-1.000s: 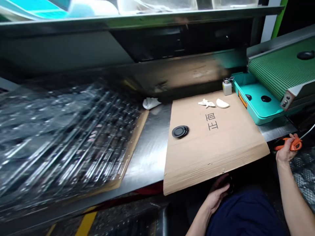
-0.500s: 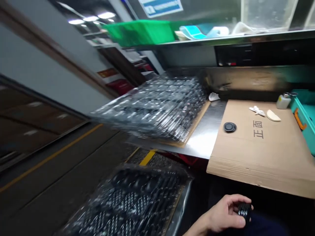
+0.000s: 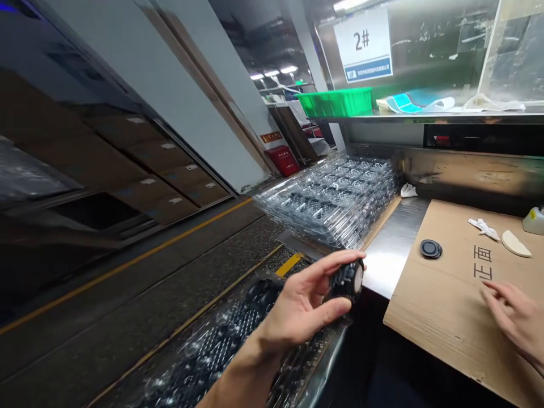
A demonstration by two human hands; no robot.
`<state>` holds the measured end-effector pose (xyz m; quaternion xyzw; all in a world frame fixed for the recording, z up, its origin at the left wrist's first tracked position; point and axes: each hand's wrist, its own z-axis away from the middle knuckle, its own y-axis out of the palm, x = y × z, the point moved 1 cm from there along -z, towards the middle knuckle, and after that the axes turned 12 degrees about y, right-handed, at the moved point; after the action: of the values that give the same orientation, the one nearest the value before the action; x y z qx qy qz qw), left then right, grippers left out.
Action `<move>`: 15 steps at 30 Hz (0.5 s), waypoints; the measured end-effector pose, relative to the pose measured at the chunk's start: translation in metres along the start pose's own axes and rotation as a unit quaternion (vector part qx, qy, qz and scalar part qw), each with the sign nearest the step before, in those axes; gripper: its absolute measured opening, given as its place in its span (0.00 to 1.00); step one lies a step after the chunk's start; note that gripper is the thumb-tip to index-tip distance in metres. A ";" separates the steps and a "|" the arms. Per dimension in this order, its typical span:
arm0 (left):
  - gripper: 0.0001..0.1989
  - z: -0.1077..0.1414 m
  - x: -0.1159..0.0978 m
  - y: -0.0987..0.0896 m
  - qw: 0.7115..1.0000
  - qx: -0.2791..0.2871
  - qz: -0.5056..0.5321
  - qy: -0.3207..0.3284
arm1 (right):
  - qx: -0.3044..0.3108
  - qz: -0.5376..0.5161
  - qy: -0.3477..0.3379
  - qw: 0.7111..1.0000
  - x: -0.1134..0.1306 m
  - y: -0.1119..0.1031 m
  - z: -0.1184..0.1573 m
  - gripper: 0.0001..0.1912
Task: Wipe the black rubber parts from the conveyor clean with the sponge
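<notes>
My left hand (image 3: pixel 297 306) is closed, its thumb and fingers around a black round part (image 3: pixel 343 280) with a ribbed side and a pale round end face. It is raised in front of the stack of clear plastic trays (image 3: pixel 327 198). Over the right side of the cardboard sheet (image 3: pixel 437 306), my right hand (image 3: pixel 516 311) has its fingers stretched out, and nothing shows in them. A flat black round piece (image 3: pixel 430 249) lies on the cardboard between the two hands.
White scraps (image 3: pixel 483 228), a cream half-round pad (image 3: pixel 515 243) and a small bottle (image 3: pixel 534 220) sit on the cardboard's far side. Lower left, plastic-covered trays of black parts (image 3: pixel 225 334) stand below bench height. A green bin (image 3: pixel 335 102) rests on the shelf above.
My left hand has risen up and leftward with the black part in it, whose pale end now shows. My right hand has come into view at the right. The camera view has turned left.
</notes>
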<state>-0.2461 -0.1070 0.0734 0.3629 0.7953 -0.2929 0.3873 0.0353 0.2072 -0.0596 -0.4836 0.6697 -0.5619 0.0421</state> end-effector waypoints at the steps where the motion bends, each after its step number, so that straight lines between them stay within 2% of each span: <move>1: 0.27 -0.014 -0.004 -0.006 0.999 -0.017 -0.031 0.014 | 0.038 0.005 -0.035 0.999 0.014 0.021 -0.026 0.24; 3: 0.27 -0.045 -0.010 -0.019 0.994 -0.045 -0.097 0.036 | 0.059 0.050 -0.064 0.995 0.041 0.060 -0.071 0.32; 5: 0.28 -0.080 -0.011 -0.035 0.982 -0.059 -0.174 0.041 | 0.085 0.079 -0.075 0.990 0.064 0.092 -0.100 0.37; 6: 0.29 -0.099 -0.008 -0.045 0.973 -0.059 -0.220 0.036 | 0.101 0.084 -0.085 0.988 0.072 0.104 -0.109 0.37; 8: 0.30 -0.140 0.001 -0.067 0.947 -0.046 -0.318 0.016 | 0.124 0.073 -0.115 0.983 0.081 0.121 -0.115 0.30; 11: 0.31 -0.204 0.031 -0.106 0.900 -0.004 -0.434 -0.029 | 0.109 0.035 -0.139 0.984 0.079 0.136 -0.110 0.20; 15: 0.33 -0.287 0.100 -0.158 0.845 0.021 -0.529 -0.068 | 0.069 0.000 -0.136 0.988 0.072 0.144 -0.103 0.20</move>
<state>-0.5326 0.0535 0.1718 -0.1259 0.8318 -0.4944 0.2186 -0.1508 0.2162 -0.1019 -0.5514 0.6171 -0.5363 0.1661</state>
